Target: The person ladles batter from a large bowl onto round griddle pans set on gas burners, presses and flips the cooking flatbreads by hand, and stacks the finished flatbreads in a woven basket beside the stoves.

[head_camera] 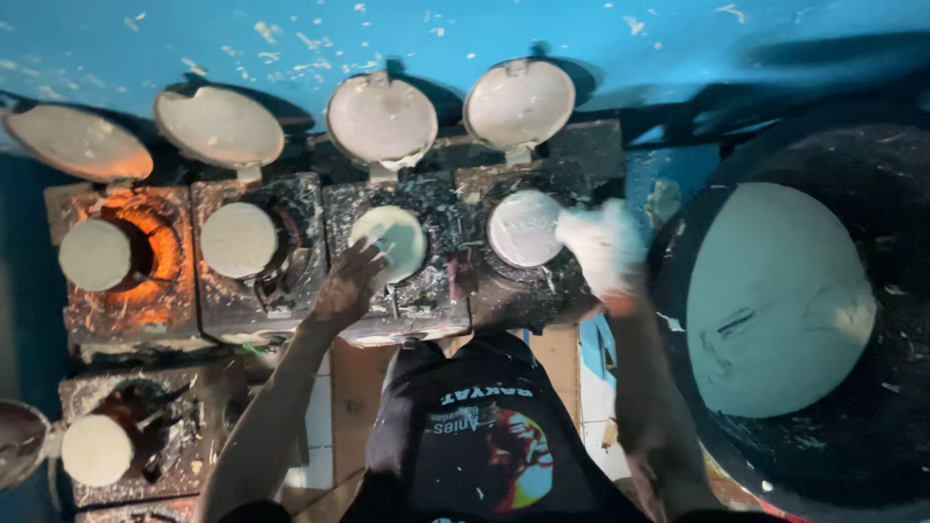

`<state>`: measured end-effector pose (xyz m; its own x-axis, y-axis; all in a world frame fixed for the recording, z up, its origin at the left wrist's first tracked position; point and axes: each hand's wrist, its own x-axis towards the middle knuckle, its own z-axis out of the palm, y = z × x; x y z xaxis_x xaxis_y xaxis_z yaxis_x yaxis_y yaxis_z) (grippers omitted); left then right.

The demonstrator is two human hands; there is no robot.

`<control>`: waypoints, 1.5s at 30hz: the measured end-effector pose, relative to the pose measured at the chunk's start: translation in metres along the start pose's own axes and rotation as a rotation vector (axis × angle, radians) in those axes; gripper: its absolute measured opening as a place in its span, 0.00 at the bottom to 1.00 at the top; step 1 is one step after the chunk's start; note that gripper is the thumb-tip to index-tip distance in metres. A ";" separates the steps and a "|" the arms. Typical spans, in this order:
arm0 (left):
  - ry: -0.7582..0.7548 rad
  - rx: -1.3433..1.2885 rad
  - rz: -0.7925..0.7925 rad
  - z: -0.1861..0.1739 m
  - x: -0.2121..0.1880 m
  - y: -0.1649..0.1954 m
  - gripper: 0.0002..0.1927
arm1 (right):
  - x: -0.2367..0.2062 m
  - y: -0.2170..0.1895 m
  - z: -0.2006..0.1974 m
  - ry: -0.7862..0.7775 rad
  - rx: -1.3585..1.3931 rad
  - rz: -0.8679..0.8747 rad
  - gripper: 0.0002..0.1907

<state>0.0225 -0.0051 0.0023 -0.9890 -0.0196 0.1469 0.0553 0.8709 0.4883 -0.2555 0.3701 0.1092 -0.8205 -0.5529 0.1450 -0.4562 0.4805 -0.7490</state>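
Head view. A row of four blackened, batter-spattered stove units stood along the far side of the surface, against a blue wall flecked with white splashes. Each unit carried a small round pan filled with pale batter, and behind each a round domed lid stood tilted open on a hinge: four lids in the row, their inner faces coated off-white. The leftmost unit glowed orange around its pan. A fifth unit, also with a pale filled pan, sat nearer at the left, with part of another lid at the left edge.

The left hand reached to the third pan; its fingers rested on the near-left rim of the round, cream-coloured disc of batter there, and were loosely curled. Whether they pinched the disc could not be told.

The right hand was blurred and smeared white with batter, just beside the right edge of the fourth pan, whose filling looked greyish-white and smooth. Its grip could not be told.

At the right stood one large black round vessel, rough and spattered, holding a broad pale-green mass of batter with a smooth surface and a few dark marks.
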 end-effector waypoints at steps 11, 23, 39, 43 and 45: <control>0.037 -0.453 -0.233 -0.058 0.036 -0.074 0.21 | -0.048 -0.039 0.067 -0.154 1.665 0.774 0.32; 0.153 0.097 -0.015 -0.181 -0.095 -0.200 0.17 | 0.015 -0.100 0.287 -0.535 0.192 -0.500 0.20; -0.014 -0.064 -0.183 -0.160 -0.160 -0.228 0.32 | -0.017 -0.138 0.366 -0.250 -0.610 -0.006 0.23; -0.155 0.124 -0.236 -0.162 -0.149 -0.216 0.31 | 0.003 -0.160 0.391 -0.285 -0.597 -0.114 0.23; -0.277 0.186 -0.316 -0.169 -0.139 -0.213 0.33 | -0.013 -0.176 0.404 -0.364 -0.541 -0.296 0.24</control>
<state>0.1709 -0.2710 0.0228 -0.9541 -0.1884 -0.2327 -0.2557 0.9171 0.3058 -0.0254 0.0171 -0.0220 -0.5122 -0.8589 -0.0030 -0.8259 0.4935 -0.2725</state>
